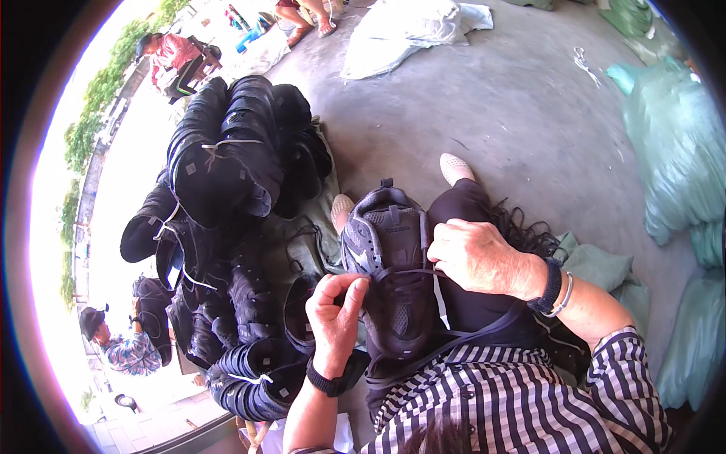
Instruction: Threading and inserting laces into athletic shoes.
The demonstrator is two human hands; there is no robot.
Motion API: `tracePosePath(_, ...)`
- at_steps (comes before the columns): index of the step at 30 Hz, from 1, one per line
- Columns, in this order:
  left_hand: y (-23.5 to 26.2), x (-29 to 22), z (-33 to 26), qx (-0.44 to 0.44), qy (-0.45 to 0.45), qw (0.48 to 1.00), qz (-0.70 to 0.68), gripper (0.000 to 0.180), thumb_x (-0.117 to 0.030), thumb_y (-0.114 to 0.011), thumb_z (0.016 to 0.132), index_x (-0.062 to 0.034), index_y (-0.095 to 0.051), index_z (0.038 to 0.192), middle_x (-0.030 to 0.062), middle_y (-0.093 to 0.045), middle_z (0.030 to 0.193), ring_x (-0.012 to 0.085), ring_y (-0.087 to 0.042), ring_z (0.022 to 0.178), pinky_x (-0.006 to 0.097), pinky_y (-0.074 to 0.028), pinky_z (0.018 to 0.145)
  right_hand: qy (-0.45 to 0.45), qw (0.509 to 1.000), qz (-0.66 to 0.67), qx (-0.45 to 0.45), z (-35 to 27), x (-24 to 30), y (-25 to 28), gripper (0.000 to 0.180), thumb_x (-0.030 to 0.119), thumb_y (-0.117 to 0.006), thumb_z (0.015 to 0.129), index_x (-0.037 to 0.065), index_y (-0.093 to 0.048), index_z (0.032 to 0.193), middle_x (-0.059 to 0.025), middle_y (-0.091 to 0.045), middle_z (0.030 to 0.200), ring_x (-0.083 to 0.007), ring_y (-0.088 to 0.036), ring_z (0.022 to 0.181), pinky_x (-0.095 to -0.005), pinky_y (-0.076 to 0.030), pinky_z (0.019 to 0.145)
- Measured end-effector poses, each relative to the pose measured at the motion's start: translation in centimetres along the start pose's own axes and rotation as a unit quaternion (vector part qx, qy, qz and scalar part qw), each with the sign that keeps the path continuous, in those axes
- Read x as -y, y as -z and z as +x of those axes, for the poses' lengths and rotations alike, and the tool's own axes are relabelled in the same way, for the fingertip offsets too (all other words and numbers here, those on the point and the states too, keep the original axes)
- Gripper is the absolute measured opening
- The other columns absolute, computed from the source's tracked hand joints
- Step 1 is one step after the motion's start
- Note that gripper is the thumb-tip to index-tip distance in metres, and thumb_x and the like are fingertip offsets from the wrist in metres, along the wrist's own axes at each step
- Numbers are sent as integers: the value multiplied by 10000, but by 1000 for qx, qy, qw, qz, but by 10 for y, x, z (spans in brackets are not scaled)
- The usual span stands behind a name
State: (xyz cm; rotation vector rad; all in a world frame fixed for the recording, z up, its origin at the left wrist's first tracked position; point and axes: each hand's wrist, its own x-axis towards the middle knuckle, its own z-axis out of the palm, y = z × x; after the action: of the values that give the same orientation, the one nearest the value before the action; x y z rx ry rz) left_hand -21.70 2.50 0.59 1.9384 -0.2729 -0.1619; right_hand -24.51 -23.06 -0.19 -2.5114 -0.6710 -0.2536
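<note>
A black shoe upper (397,303) lies on my lap, its toe toward me and its opening away from me. A dark shoelace (404,270) crosses its front between my two hands. At the upper's left edge, my left hand (336,310) pinches the lace between thumb and forefinger. My right hand (476,257) is closed at the right eyelet edge, and what its fingertips grip is hidden. A white strip (440,303) shows beside the upper, below my right hand. A long dark lace trails across my lap to the right.
Bundles of black shoe uppers (219,166) tied with white cord are heaped to my left. A bunch of black laces (525,231) lies by my right leg. Green sacks (673,144) stand at the right, a white sack (408,34) ahead. Other people (178,60) sit farther off.
</note>
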Motion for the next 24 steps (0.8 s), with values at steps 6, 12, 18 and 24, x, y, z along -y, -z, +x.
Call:
tracePosePath(6,-3,-4,7,13,-9,1000,16,143,-121,-645,883,9,-653,825,-27,-607,720,32,-484,649,198,-388,590,-10,1000,2,-5,-1,2,0,62,101,-644,749,72,-631,803,-43,-576,799,-215,-585,769,-329,-503,687)
tracePosePath(12,-3,-12,13,27,73,997,-27,148,-104,-663,862,19,-621,790,-33,-546,664,38,-462,614,217,-393,559,-20,1000,7,-13,-3,3,-1,52,103,-641,758,79,-631,803,-42,-571,794,-213,-582,759,-329,-502,684)
tracePosePath(18,-9,-16,16,-19,-13,998,59,126,-67,-686,805,-24,-583,746,8,-539,655,105,-481,568,249,-405,541,-15,1000,3,-12,-1,3,0,56,103,-638,762,82,-633,814,-40,-569,794,-213,-581,762,-328,-503,684)
tracePosePath(24,-15,-26,23,-28,-216,926,309,142,-48,-694,713,-68,-553,722,86,-521,699,274,-559,672,368,-467,588,-19,1000,1,-5,4,1,2,81,100,-652,752,85,-634,831,-40,-565,799,-216,-582,781,-330,-505,690)
